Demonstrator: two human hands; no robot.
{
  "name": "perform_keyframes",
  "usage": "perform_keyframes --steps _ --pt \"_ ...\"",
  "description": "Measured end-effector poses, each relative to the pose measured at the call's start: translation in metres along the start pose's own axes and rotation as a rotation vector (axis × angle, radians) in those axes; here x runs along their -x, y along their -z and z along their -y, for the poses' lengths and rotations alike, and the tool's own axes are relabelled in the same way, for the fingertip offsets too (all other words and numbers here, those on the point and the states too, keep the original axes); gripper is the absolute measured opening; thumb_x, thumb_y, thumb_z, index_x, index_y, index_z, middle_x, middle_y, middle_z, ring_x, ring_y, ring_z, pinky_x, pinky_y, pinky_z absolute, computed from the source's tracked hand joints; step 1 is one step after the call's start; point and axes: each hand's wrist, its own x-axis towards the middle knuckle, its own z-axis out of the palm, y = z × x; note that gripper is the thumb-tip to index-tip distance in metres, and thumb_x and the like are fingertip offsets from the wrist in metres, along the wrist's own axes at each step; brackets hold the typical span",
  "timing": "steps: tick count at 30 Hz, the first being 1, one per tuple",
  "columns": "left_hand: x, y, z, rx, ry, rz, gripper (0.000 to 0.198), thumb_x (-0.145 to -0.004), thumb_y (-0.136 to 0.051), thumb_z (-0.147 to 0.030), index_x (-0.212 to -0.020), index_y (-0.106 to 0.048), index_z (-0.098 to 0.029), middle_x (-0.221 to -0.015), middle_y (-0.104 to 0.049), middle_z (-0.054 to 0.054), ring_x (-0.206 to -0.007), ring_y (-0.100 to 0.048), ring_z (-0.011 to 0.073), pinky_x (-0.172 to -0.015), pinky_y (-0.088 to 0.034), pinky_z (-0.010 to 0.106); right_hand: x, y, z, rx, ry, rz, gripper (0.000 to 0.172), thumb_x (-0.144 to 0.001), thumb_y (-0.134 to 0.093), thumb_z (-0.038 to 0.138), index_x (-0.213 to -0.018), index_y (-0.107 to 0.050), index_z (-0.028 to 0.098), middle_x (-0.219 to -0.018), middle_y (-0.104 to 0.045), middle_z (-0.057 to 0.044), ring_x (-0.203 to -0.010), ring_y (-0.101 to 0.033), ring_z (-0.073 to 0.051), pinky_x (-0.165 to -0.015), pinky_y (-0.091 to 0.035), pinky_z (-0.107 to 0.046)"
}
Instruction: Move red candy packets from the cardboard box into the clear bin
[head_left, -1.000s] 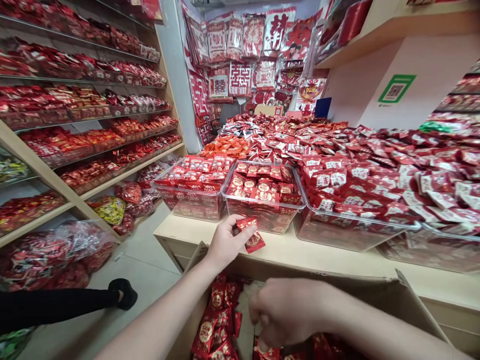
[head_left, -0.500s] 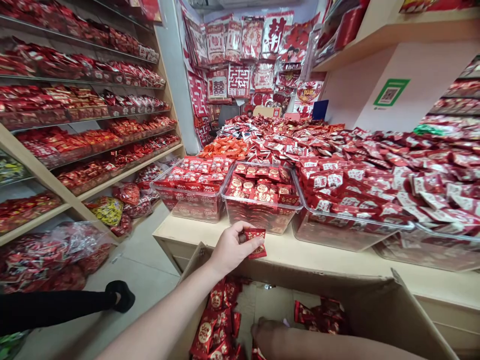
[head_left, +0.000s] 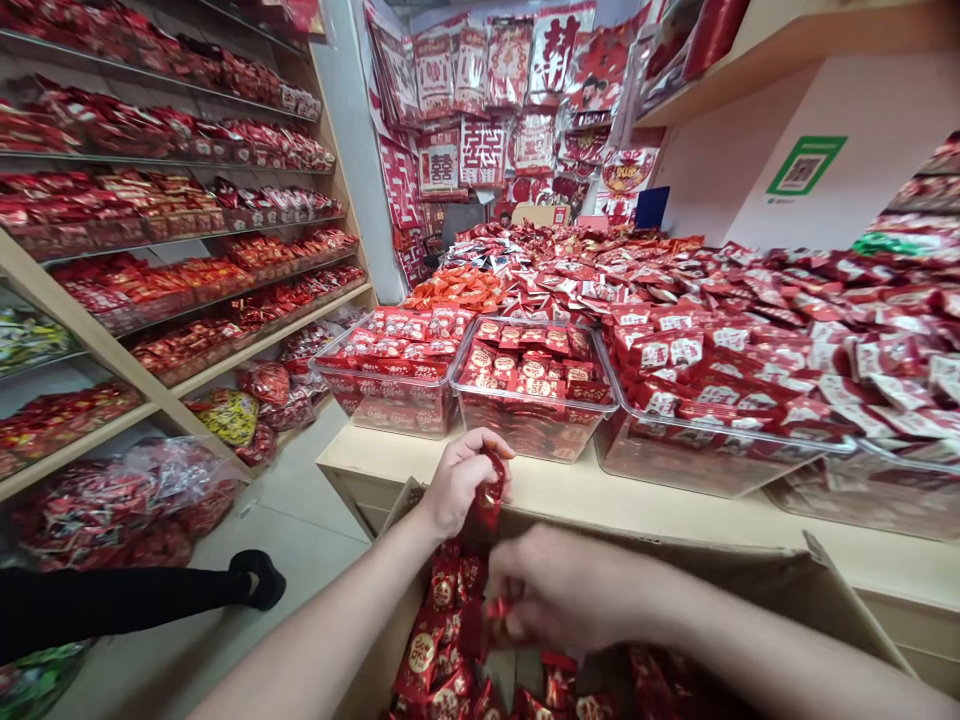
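My left hand (head_left: 459, 488) is closed round a small red candy packet (head_left: 490, 498) above the back left edge of the cardboard box (head_left: 757, 575). Lower and to the right, my right hand (head_left: 562, 588) is over the box, smeared by motion. A blurred red wrapped candy (head_left: 499, 612) shows at its curled fingers. Inside the box lie loose red candy packets (head_left: 424, 655) with gold round prints, mostly along the left side. Just beyond my left hand stands a clear plastic bin (head_left: 536, 430) filled with similar packets in rows.
More clear bins (head_left: 390, 400) of red packets line the pale counter (head_left: 555, 488), with a heap of packets behind them. Shelves (head_left: 225, 365) of candy stand at the left. A person's black shoe (head_left: 259, 580) is on the floor there, near plastic bags (head_left: 127, 500) of candy.
My right hand has come up out of the box toward my left hand, with a red candy at its fingers. The packet in my left hand has turned upright. The view has shifted slightly.
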Motion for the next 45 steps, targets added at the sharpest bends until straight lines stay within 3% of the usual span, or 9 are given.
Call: perform_keyframes --steps 3,6,12,19,25,30,33,39,45 --pt "0.001 -0.001 -0.005 0.045 -0.04 -0.018 0.021 -0.071 -0.043 -0.033 -0.069 -0.052 -0.014 -0.048 -0.048 -0.004 -0.032 -0.041 0.0046 -0.033 -0.029 0.016 0.017 0.048 -0.001 -0.335 0.062 -0.286 0.01 -0.07 -0.053 0.023 -0.078 -0.052 0.017 -0.068 -0.059 0.001 -0.059 -0.052 -0.009 -0.052 -0.039 -0.019" --pt "0.004 -0.006 -0.005 0.047 -0.07 0.036 0.045 -0.076 -0.03 -0.056 -0.074 -0.05 -0.015 -0.045 -0.043 -0.006 -0.026 -0.034 0.003 -0.029 -0.023 0.015 0.018 0.064 -0.013 -0.52 0.018 -0.407 0.015 -0.071 -0.055 0.029 -0.075 -0.048 0.016 -0.063 -0.054 0.002 -0.056 -0.048 -0.007 -0.051 -0.038 -0.018" --pt "0.008 -0.013 0.002 -0.213 -0.113 0.022 0.025 -0.074 -0.051 -0.04 -0.073 -0.046 -0.016 -0.044 -0.04 -0.009 -0.027 -0.035 0.0021 -0.027 -0.025 0.012 0.009 0.055 -0.026 -0.569 0.036 -0.436 0.02 -0.072 -0.055 0.033 -0.075 -0.048 0.015 -0.062 -0.054 0.001 -0.056 -0.05 -0.009 -0.051 -0.038 -0.021" --pt "0.008 -0.013 0.0 -0.205 -0.153 -0.015 0.022 -0.073 -0.052 -0.038 -0.071 -0.049 -0.016 -0.044 -0.04 -0.009 -0.029 -0.037 0.0029 -0.029 -0.026 0.014 0.013 0.058 -0.022 -0.487 0.112 -0.485 0.022 -0.073 -0.053 0.037 -0.071 -0.048 0.016 -0.062 -0.056 0.0 -0.058 -0.052 -0.011 -0.053 -0.04 -0.022" --pt "0.011 -0.011 -0.01 -0.357 -0.238 -0.014 0.026 -0.066 -0.061 -0.036 -0.082 -0.059 -0.015 -0.05 -0.049 -0.005 -0.036 -0.04 0.0035 -0.037 -0.032 0.016 0.019 0.062 -0.016 -0.266 0.127 -0.558 0.024 -0.075 -0.051 0.035 -0.092 -0.056 0.018 -0.071 -0.061 -0.002 -0.061 -0.054 -0.012 -0.054 -0.041 -0.023" --pt "0.011 -0.013 -0.017 -0.003 -0.047 0.112 0.05 -0.078 -0.031 -0.055 -0.103 -0.05 -0.016 -0.059 -0.057 0.001 -0.029 -0.037 0.0028 -0.031 -0.025 0.016 0.018 0.062 -0.016 -0.173 0.245 -0.715 0.014 -0.075 -0.053 0.025 -0.086 -0.058 0.018 -0.076 -0.059 -0.002 -0.068 -0.054 -0.012 -0.062 -0.043 -0.025" --pt "0.012 -0.017 -0.021 0.171 0.132 0.173 0.041 -0.08 -0.04 -0.043 -0.112 -0.044 -0.019 -0.062 -0.057 -0.001 -0.027 -0.035 0.0008 -0.031 -0.025 0.015 0.016 0.06 -0.016 -0.169 0.343 -0.734 0.01 -0.075 -0.053 0.02 -0.083 -0.058 0.019 -0.083 -0.059 -0.003 -0.076 -0.055 -0.013 -0.068 -0.044 -0.026" --pt "0.012 -0.02 -0.023 0.132 -0.008 -0.109 0.04 -0.068 -0.06 -0.031 -0.105 -0.05 -0.02 -0.072 -0.06 -0.002 -0.029 -0.039 -0.0009 -0.028 -0.024 0.012 0.014 0.057 -0.014 -0.413 0.19 -0.803 0.018 -0.076 -0.049 0.027 -0.093 -0.05 0.02 -0.096 -0.055 -0.007 -0.081 -0.055 -0.015 -0.063 -0.048 -0.028" --pt "0.009 -0.019 -0.017 0.096 -0.028 -0.243 0.021 -0.066 -0.061 -0.032 -0.076 -0.052 -0.016 -0.051 -0.052 -0.007 -0.029 -0.037 0.0006 -0.029 -0.024 0.012 0.007 0.052 -0.016 -0.734 0.063 -0.559 0.026 -0.069 -0.058 0.034 -0.084 -0.047 0.015 -0.077 -0.059 -0.005 -0.068 -0.056 -0.013 -0.057 -0.047 -0.027"
